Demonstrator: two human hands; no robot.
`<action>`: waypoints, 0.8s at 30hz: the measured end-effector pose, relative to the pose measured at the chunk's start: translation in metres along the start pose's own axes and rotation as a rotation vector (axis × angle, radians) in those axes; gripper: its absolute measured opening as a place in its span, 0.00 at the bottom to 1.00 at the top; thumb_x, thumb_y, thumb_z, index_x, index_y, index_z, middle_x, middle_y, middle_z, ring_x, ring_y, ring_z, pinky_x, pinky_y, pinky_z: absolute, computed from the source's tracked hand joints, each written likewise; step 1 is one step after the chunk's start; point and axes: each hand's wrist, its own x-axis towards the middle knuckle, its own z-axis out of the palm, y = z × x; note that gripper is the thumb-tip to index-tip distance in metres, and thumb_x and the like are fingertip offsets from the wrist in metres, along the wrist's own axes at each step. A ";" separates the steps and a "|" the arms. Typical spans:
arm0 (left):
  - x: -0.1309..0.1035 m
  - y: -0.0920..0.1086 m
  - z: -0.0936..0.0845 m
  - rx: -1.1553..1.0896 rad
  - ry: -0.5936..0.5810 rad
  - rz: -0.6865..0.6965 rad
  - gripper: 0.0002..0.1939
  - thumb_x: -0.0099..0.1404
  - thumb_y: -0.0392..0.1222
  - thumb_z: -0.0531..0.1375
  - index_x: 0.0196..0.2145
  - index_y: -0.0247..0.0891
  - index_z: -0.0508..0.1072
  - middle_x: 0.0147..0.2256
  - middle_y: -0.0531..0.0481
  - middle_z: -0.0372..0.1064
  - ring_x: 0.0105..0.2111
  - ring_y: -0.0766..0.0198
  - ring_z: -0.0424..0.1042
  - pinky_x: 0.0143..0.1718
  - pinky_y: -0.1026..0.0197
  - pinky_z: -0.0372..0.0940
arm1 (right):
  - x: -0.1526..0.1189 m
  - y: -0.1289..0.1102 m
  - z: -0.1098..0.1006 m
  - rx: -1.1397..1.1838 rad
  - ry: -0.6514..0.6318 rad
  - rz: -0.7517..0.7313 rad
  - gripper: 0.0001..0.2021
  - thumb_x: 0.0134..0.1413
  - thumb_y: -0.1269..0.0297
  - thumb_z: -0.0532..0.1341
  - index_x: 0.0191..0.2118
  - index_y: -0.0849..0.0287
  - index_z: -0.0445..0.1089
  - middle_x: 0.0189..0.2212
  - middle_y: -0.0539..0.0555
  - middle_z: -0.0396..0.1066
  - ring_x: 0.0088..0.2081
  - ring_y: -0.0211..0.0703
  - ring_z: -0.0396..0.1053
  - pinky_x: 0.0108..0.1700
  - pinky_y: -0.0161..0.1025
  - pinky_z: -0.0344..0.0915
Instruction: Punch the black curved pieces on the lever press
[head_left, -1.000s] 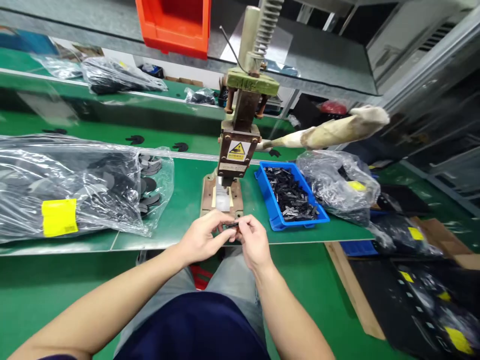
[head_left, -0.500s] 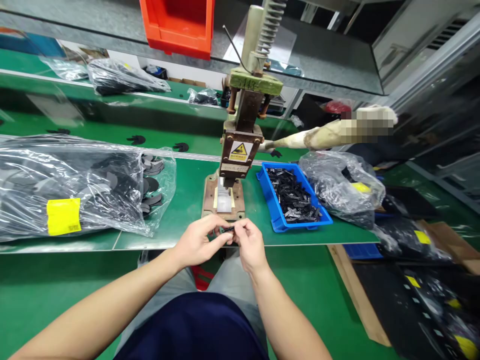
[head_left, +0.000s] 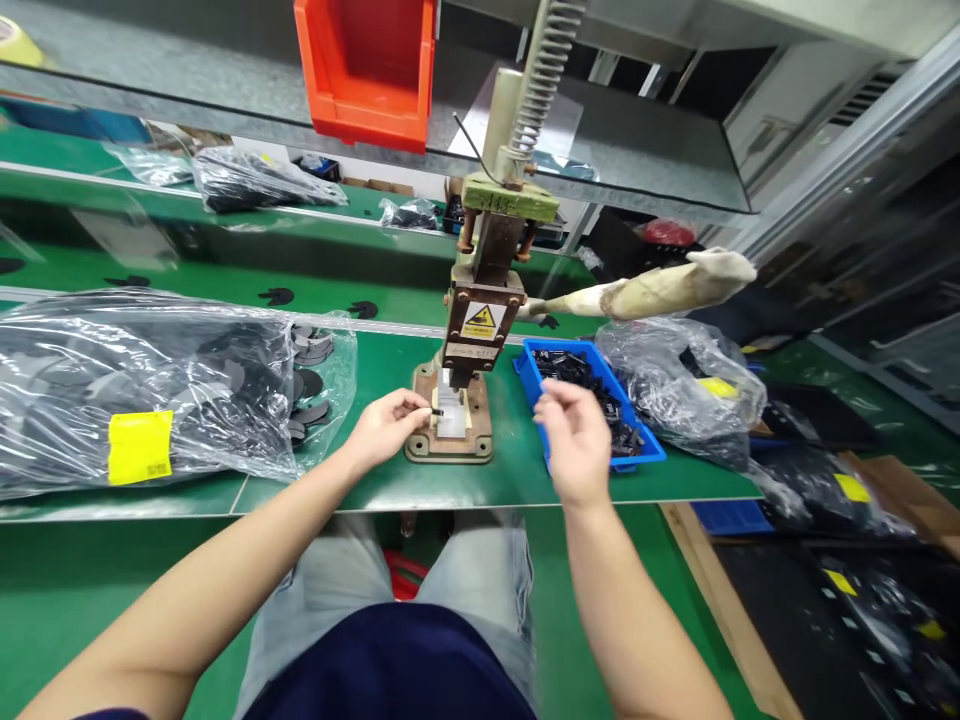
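Observation:
Beside the base of the hand press (head_left: 480,335), my left hand (head_left: 388,425) pinches a small black part (head_left: 437,411) over the left side of the pale plate (head_left: 452,415). My right hand (head_left: 576,435) is over the near left edge of the blue tray (head_left: 651,452), its fingers curled and smeared by motion. Whether it holds anything cannot be made out. Many small black parts (head_left: 624,436) lie in the tray.
The press lever (head_left: 645,292) sticks out to the right above the tray. A clear bag of dark pieces (head_left: 217,400) lies at left, another bag (head_left: 682,390) at right. An orange bin (head_left: 367,75) hangs above. Dark curved pieces (head_left: 364,310) lie behind.
My hands have parted from near the table edge. The left has moved forward to the press plate with the black part; the right has moved right to the blue tray. The view has shifted slightly.

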 end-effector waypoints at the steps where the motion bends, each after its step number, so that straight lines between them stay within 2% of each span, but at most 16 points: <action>1: 0.011 -0.003 -0.003 0.113 0.031 0.047 0.13 0.67 0.51 0.66 0.41 0.39 0.77 0.37 0.48 0.79 0.37 0.59 0.79 0.43 0.56 0.73 | 0.020 -0.011 -0.007 0.033 0.078 -0.125 0.18 0.64 0.52 0.64 0.55 0.52 0.72 0.45 0.55 0.74 0.46 0.43 0.74 0.51 0.45 0.74; 3: 0.028 -0.005 -0.007 0.373 0.039 0.167 0.10 0.69 0.49 0.64 0.40 0.41 0.79 0.40 0.48 0.81 0.39 0.58 0.79 0.46 0.56 0.73 | 0.058 -0.040 -0.017 0.097 0.130 -0.358 0.22 0.63 0.48 0.65 0.58 0.51 0.69 0.50 0.57 0.72 0.51 0.45 0.74 0.54 0.46 0.74; 5: 0.040 -0.003 -0.007 0.602 -0.022 0.303 0.09 0.72 0.46 0.62 0.41 0.41 0.81 0.41 0.48 0.81 0.41 0.57 0.79 0.49 0.55 0.72 | 0.087 -0.070 -0.018 0.171 0.063 -0.528 0.29 0.60 0.42 0.66 0.62 0.50 0.66 0.57 0.58 0.70 0.57 0.48 0.72 0.59 0.48 0.72; 6: 0.044 -0.002 -0.006 0.689 -0.061 0.366 0.09 0.73 0.44 0.61 0.42 0.41 0.81 0.42 0.47 0.81 0.42 0.56 0.78 0.50 0.54 0.71 | 0.097 -0.083 -0.015 0.184 -0.009 -0.569 0.30 0.60 0.41 0.66 0.62 0.50 0.65 0.56 0.57 0.70 0.58 0.48 0.72 0.60 0.49 0.72; 8: 0.049 0.000 -0.004 0.822 -0.121 0.461 0.10 0.74 0.42 0.59 0.43 0.41 0.81 0.43 0.45 0.80 0.45 0.55 0.78 0.51 0.53 0.71 | 0.108 -0.099 -0.007 0.185 -0.131 -0.583 0.25 0.60 0.43 0.66 0.57 0.50 0.69 0.49 0.54 0.71 0.54 0.45 0.74 0.60 0.50 0.73; 10: 0.051 0.002 -0.003 0.899 -0.157 0.514 0.12 0.75 0.41 0.57 0.43 0.40 0.81 0.43 0.44 0.79 0.47 0.54 0.77 0.52 0.53 0.71 | 0.108 -0.104 0.002 0.180 -0.147 -0.558 0.16 0.61 0.47 0.67 0.46 0.51 0.72 0.40 0.49 0.71 0.45 0.41 0.75 0.57 0.50 0.75; 13: 0.054 0.004 -0.002 0.930 -0.211 0.557 0.12 0.75 0.39 0.56 0.44 0.40 0.81 0.45 0.44 0.79 0.48 0.54 0.76 0.53 0.53 0.71 | 0.088 -0.096 0.010 0.209 -0.066 -0.537 0.12 0.62 0.53 0.67 0.34 0.54 0.69 0.32 0.47 0.68 0.36 0.39 0.72 0.52 0.51 0.76; 16: 0.057 0.004 -0.002 0.912 -0.234 0.573 0.12 0.75 0.38 0.56 0.44 0.40 0.81 0.46 0.44 0.79 0.48 0.55 0.76 0.54 0.53 0.71 | 0.053 -0.079 0.010 0.168 -0.041 -0.528 0.12 0.61 0.61 0.66 0.28 0.55 0.66 0.28 0.48 0.67 0.35 0.41 0.71 0.55 0.58 0.74; 20: 0.056 0.003 0.000 0.888 -0.213 0.563 0.13 0.76 0.39 0.56 0.44 0.39 0.81 0.45 0.43 0.79 0.47 0.54 0.77 0.53 0.51 0.71 | 0.009 -0.047 0.006 0.029 -0.048 -0.575 0.09 0.57 0.68 0.66 0.27 0.54 0.67 0.26 0.47 0.69 0.41 0.45 0.73 0.66 0.67 0.66; 24: 0.048 0.008 0.002 0.852 -0.230 0.542 0.13 0.76 0.38 0.55 0.46 0.39 0.81 0.47 0.42 0.79 0.51 0.54 0.76 0.56 0.51 0.70 | -0.011 -0.019 0.006 -0.029 -0.016 -0.587 0.07 0.56 0.67 0.66 0.28 0.52 0.69 0.29 0.49 0.71 0.46 0.49 0.75 0.69 0.72 0.63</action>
